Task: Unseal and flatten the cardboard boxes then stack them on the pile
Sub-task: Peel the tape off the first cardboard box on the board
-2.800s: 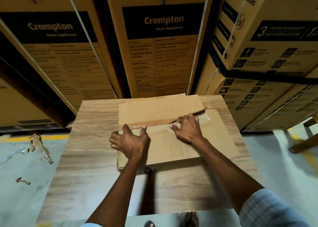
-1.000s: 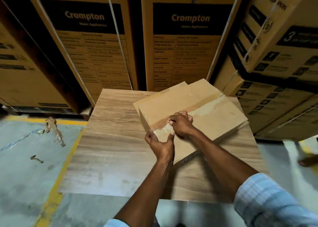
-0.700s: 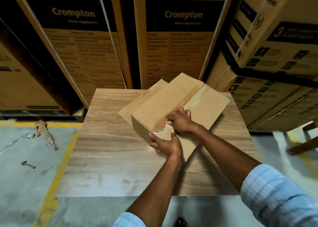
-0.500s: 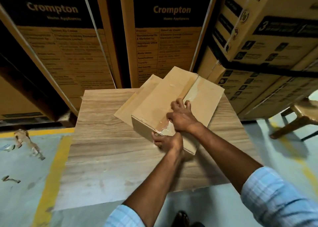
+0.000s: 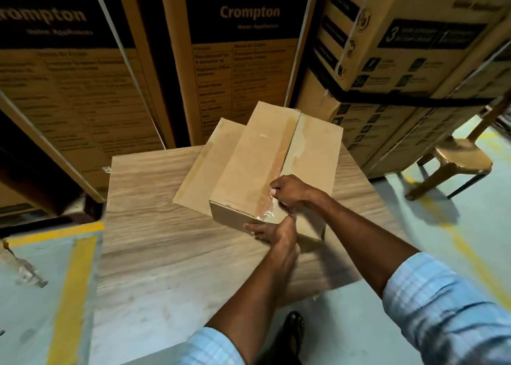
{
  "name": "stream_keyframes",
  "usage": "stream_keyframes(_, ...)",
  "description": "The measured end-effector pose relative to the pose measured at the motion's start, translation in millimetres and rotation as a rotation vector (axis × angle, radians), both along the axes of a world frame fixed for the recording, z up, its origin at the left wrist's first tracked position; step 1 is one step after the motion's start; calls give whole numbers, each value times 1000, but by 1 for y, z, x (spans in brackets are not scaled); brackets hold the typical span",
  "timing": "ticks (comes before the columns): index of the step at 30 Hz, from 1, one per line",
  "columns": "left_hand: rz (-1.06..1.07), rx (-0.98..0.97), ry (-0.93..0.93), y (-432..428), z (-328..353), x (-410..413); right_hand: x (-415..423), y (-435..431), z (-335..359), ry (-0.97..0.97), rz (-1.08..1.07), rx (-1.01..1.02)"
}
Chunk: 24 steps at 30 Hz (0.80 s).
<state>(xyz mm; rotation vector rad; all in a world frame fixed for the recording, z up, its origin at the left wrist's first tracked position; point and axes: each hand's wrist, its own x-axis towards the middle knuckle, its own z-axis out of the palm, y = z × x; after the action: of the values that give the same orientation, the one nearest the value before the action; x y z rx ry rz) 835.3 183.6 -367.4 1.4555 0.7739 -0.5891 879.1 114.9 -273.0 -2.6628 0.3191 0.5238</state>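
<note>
A plain brown cardboard box (image 5: 254, 165) rests on a wooden table (image 5: 166, 226), turned so its taped centre seam runs away from me. Clear tape (image 5: 266, 212) is crumpled and partly lifted at the near end of the seam. My right hand (image 5: 290, 191) sits on top of the box at that seam, fingers pinched on the loose tape. My left hand (image 5: 272, 230) presses against the near side wall of the box, just below the tape end. A flattened cardboard piece (image 5: 203, 165) lies under the box, showing at its left.
Tall printed appliance cartons (image 5: 243, 60) stand close behind the table, and more are stacked at the right (image 5: 401, 46). A wooden stool (image 5: 456, 160) stands on the floor at the right. Scraps of tape (image 5: 22, 268) lie on the floor left, by yellow floor lines (image 5: 69, 295).
The box has been turned on the table so its seam points away from me. My left hand has gone from the top to the near side wall; my right hand stays at the tape end.
</note>
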Motion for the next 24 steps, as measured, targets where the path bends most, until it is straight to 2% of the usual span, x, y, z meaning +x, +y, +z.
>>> stream_keyframes(4,-114,-28,59,-12,-9,-14,-6,-9,4,6,37,14)
stream_keyframes(6,-81,-32,108,-19,-10,-9,-9,-12,8,-13,100,-15)
stream_keyframes(8,-69,111,99,-9,13,-6,-8,-17,10,-46,190,-56)
stream_keyframes(11,-133,426,-168,29,43,-7,-10,-23,9,-139,347,-160)
stream_keyframes(13,-113,573,-497,56,52,2,-14,-21,11,-177,420,-265)
stream_keyframes(15,-356,724,-855,76,47,24,-19,-13,16,-209,447,-364)
stream_keyframes(17,-742,854,-1059,90,35,54,-22,-4,16,-237,405,-417)
stream_keyframes(19,-1075,865,-1090,103,29,74,-24,4,11,-245,284,-400)
stream_keyframes(21,-1304,880,-1073,109,27,78,-24,12,7,-216,100,-311)
stream_keyframes(24,-1388,1054,-1080,110,23,71,-20,25,2,-184,-73,-255)
